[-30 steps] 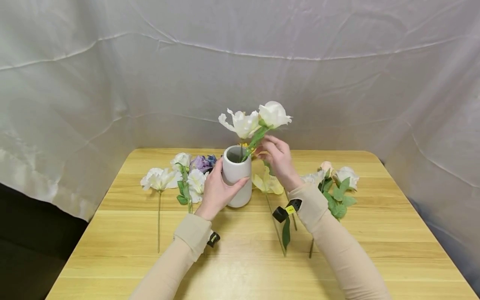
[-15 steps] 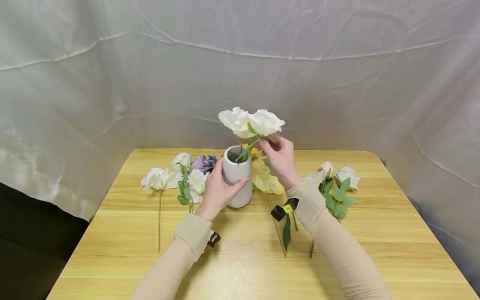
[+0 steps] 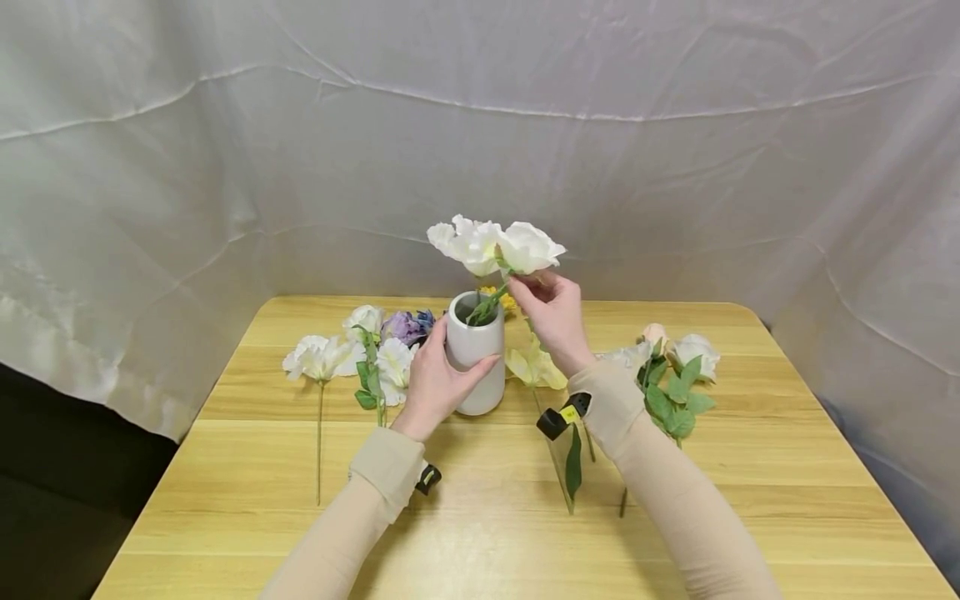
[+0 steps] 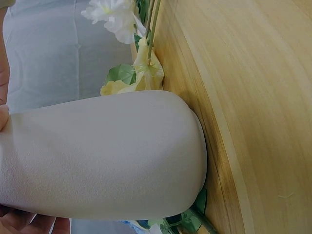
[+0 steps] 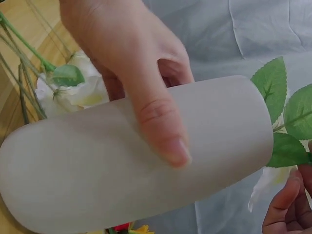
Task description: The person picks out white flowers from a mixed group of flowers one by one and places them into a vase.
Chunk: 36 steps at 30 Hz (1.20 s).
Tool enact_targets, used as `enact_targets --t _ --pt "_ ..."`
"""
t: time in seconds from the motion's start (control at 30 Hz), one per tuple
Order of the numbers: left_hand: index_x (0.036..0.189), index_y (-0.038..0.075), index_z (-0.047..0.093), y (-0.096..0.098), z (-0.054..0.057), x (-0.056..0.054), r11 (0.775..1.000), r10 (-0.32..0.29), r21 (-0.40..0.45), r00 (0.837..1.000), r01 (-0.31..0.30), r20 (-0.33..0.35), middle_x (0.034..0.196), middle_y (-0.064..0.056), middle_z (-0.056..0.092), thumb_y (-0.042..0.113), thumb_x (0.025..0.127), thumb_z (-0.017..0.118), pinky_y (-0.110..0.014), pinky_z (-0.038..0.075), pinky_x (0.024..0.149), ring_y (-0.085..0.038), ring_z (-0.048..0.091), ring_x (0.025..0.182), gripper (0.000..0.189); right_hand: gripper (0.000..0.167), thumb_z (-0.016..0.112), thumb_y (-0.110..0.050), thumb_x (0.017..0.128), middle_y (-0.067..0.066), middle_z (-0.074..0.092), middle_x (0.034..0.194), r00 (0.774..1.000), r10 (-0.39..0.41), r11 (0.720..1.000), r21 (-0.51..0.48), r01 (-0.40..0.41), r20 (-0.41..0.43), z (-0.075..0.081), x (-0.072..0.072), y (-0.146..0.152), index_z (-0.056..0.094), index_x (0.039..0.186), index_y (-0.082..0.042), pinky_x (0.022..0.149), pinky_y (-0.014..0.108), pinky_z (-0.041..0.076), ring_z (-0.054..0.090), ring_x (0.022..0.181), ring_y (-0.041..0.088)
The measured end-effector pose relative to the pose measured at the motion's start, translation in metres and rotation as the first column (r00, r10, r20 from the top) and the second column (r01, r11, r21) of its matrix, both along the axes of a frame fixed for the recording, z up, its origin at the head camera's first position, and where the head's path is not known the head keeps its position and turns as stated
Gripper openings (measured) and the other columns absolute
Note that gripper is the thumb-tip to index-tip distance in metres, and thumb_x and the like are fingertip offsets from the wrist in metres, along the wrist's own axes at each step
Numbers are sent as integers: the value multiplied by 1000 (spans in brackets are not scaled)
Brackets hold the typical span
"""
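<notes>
My left hand (image 3: 438, 383) grips the white vase (image 3: 483, 387) round its side, thumb across the front. The vase stands upright on the table. My right hand (image 3: 555, 317) pinches the stem of a white rose (image 3: 531, 247) just below its bloom. The rose's leafy stem slants into the vase mouth, and its green leaves (image 5: 273, 87) show at the rim in the right wrist view. Beside it, another white flower (image 3: 465, 243) stands in the vase, its bloom touching the rose. The stems' lower ends are hidden inside the vase.
White flowers (image 3: 318, 358) and a purple bloom (image 3: 402, 327) lie left of the vase. To its right lie a pale yellow flower (image 3: 536, 367) and white roses with leaves (image 3: 693, 354). Yellow petals (image 3: 501, 300) show behind the vase. A grey curtain (image 3: 480, 150) surrounds the wooden table (image 3: 480, 533).
The white rose has come down and slightly left, its leaves sinking into the vase mouth. My right hand has moved to the stem under the bloom. My left hand keeps its place.
</notes>
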State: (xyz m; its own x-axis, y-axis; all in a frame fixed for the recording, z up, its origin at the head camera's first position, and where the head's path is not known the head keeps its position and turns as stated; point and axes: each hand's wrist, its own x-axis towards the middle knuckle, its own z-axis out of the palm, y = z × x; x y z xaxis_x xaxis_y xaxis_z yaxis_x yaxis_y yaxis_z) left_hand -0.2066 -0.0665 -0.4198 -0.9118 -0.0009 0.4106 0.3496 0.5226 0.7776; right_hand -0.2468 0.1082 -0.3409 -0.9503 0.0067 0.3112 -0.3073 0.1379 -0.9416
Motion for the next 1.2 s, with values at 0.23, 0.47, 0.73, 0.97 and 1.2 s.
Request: enact_targets --t 0.23,0.47,0.73,0.97,1.2 --pt "147 13 44 0 1 0 1000 -5 -2 1000 5 18 133 -11 63 40 80 84 -51 57 94 -32 65 116 82 19 68 -9 94 2 71 87 996 -25 1000 -8 24 -85 3 -3 -4 73 106 4 64 15 50 60 73 3" --pt "147 12 44 -1 1 0 1000 3 -7 1000 -3 10 133 -12 64 41 80 84 -52 57 94 -34 65 117 83 14 64 -4 93 22 70 89 983 -60 997 43 68 -172 9 2 -2 71 99 6 61 13 51 63 70 3" --pt "147 12 43 0 0 -1 1000 3 -9 1000 -3 11 133 -12 63 42 80 84 -51 57 94 -33 65 116 83 17 67 -9 92 20 74 97 995 -47 987 151 60 -93 7 3 -4 74 104 0 66 15 52 65 76 7" --pt "145 11 45 0 -1 -1 1000 10 -9 1000 -10 -5 130 -12 64 42 80 85 -50 57 92 -33 66 113 82 18 68 -14 93 18 74 100 1000 -9 979 203 11 -8 5 1 -3 74 103 -1 71 18 50 62 82 13" --pt "147 11 44 0 0 -1 1000 19 -20 1000 -18 21 131 -14 64 43 79 84 -52 56 94 -35 65 115 86 24 67 -13 94 16 71 105 990 41 986 156 -62 134 3 -4 -5 71 111 3 71 18 48 59 84 13"
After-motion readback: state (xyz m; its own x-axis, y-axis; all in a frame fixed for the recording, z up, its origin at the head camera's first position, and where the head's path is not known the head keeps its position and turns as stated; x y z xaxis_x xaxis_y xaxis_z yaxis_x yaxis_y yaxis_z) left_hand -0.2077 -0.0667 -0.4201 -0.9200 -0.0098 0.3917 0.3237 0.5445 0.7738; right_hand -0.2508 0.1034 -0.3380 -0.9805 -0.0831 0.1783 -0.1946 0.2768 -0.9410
